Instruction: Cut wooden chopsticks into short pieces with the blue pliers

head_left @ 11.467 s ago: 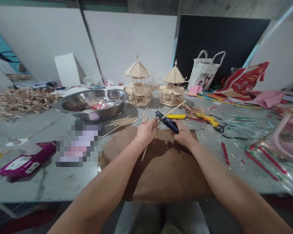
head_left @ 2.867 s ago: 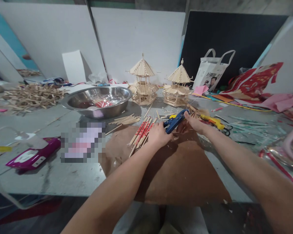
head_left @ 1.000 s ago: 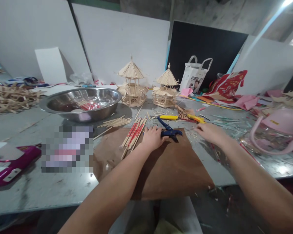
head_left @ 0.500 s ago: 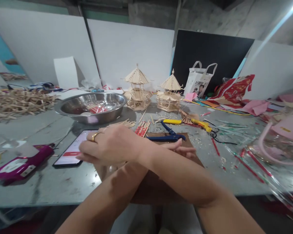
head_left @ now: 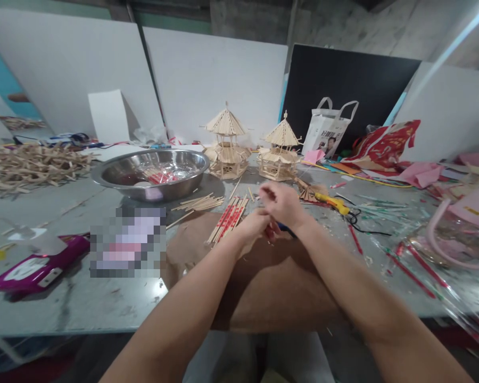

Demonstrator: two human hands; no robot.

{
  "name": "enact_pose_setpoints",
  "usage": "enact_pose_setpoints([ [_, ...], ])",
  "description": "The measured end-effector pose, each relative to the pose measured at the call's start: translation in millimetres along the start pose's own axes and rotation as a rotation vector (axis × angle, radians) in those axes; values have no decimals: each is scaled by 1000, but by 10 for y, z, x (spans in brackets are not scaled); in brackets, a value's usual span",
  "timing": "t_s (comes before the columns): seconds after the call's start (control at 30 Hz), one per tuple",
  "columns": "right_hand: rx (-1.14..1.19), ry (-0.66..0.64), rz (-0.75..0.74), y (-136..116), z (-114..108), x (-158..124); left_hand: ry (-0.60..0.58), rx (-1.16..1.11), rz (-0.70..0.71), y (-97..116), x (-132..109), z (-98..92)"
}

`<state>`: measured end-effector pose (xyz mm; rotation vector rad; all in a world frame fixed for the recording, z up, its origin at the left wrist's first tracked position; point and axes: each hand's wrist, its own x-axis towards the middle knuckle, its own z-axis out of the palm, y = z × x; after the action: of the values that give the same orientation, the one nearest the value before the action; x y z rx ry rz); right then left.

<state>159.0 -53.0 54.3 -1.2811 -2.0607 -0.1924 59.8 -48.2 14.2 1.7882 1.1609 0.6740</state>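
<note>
My left hand (head_left: 256,230) is over the brown board (head_left: 283,295), its fingers bent together. My right hand (head_left: 286,205) is curled just above and beside it, the two meeting at the fingers. What lies inside either hand is hidden. A short piece of blue tool handle (head_left: 286,230) shows beside the hands; the rest is covered. Just left of my left hand lie thin wooden sticks in red-printed wrappers (head_left: 228,218). Loose bare sticks (head_left: 201,202) are scattered behind the board.
Two stick-built pavilions (head_left: 226,154) stand at the back, near a steel basin (head_left: 151,191). A pixelated phone-like patch (head_left: 130,239) and a purple device (head_left: 43,268) lie left. A yellow-handled tool (head_left: 333,203), torn wrappers (head_left: 411,271) and a pink-handled clear container (head_left: 459,234) are right.
My forearms have uncrossed. My right hand has swung from the phone on the left over to the right; my left hand has drawn back leftward, and the two now meet.
</note>
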Motion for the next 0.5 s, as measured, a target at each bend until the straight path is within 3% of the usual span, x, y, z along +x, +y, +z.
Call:
enact_pose_setpoints([
  [0.07,-128,-18,247,291,32,-84,190,226,13,-4,35,-99],
  [0.13,-239,-166,394,496,104,-174,445,527,-5,-37,70,-201],
  [0.2,-298,-305,442,606,190,-253,530,729,-80,-104,95,-284],
  [0.33,-353,-445,503,646,298,-339,447,902,-202,-260,121,-361],
  [0.43,-368,-388,476,638,282,-355,397,964,-188,-308,123,-343],
  [0.5,-354,-322,455,634,235,-352,342,1013,-71,-305,115,-302],
])
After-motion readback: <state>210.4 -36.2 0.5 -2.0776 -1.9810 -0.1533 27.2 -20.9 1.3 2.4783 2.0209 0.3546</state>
